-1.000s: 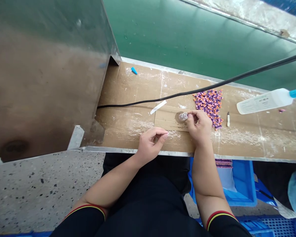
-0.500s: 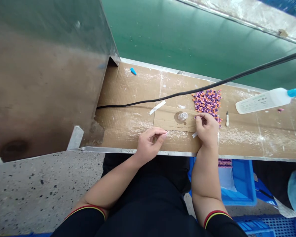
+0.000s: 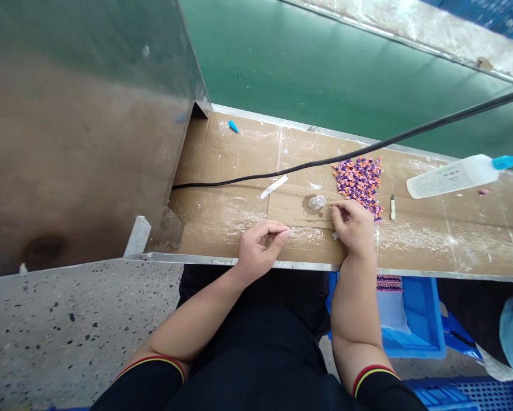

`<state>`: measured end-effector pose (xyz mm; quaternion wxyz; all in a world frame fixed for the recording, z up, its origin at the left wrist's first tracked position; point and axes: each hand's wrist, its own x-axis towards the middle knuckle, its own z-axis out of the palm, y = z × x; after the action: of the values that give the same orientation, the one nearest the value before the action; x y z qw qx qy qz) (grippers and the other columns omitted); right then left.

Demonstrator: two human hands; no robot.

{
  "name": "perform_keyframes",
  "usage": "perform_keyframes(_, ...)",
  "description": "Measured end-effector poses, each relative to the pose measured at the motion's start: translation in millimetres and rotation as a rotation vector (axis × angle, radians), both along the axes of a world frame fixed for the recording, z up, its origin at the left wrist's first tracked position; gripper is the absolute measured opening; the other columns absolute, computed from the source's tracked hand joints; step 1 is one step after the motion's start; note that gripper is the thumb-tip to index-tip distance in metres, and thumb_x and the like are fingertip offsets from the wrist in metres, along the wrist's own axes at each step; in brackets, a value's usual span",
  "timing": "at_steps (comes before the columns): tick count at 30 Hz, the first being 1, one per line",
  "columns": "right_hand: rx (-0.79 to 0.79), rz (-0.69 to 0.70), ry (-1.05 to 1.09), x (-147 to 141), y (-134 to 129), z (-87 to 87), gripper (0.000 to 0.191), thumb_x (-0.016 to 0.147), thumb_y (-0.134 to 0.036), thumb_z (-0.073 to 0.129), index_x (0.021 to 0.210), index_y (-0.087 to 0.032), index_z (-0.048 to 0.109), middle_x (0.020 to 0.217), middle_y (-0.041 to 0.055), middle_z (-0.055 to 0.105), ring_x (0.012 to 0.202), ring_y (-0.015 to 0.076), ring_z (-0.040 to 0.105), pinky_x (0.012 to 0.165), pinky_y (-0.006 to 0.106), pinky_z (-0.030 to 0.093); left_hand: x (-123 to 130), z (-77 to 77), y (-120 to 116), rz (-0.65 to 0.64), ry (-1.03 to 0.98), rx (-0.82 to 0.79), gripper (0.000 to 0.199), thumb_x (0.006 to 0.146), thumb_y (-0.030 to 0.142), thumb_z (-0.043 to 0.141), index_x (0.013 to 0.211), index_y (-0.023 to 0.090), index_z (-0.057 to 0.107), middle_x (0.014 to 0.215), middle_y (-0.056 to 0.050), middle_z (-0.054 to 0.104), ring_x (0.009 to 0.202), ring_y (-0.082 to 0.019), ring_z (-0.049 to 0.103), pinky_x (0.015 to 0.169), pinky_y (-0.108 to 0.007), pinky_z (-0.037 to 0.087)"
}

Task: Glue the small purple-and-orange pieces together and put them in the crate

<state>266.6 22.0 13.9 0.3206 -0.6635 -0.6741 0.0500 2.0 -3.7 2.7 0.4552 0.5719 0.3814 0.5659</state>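
Purple, orange and pink small pieces [image 3: 359, 180] lie in one heap on the tabletop [image 3: 231, 157], just beyond the right hand [image 3: 354, 228], whose fingers are pinched near the clear small container [image 3: 317, 202] on a cardboard strip [image 3: 284, 210]. The left hand [image 3: 259, 248], further left, has also its fingers pinched together (if either hand holds something, I cannot tell).

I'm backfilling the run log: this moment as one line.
left hand: pinched, contents unclear | right hand: pinched beside container, contents unclear | container: on cardboard | pieces: piled beyond right hand | bottle: right of knife
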Motion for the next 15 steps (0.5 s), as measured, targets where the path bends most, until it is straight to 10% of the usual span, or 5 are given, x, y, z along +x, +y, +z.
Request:
perform_keyframes(6, 0.382, -0.252, 0.385, -22.5, -13.3, 2.0, 0.021, 0.099, -0.042, 0.068, 0.100, -0.022, 0.076, 0.091, 0.0072, 0.077, 0.079, 0.0231, 0.074, 0.073, 0.038, 0.062, -2.2, -2.6, 1.9, -0.039, -0.202, -0.203, 0.024, 0.092, 0.044, 0.086, 0.093, 0.020, 0.085, 0.092, -0.010, 0.083, 0.081, -0.019, 0.079, 0.074, -0.031, 0.068)
perform_keyframes(15, 0.370, 0.028, 0.646, -123.9, -61.2, -6.2, 0.010, 0.103, -0.033, 0.072, 0.104, -0.026, 0.078, 0.088, 0.0032, 0.081, 0.070, 0.0183, 0.078, 0.065, 0.034, 0.067, 4.2, 17.2, -2.7, -0.151, -0.678, -0.782, 0.042, 0.062, 0.051, 0.106, 0.076, 0.018, 0.084, 0.080, -0.007, 0.081, 0.062, -0.009, 0.067, 0.058, -0.019, 0.055)
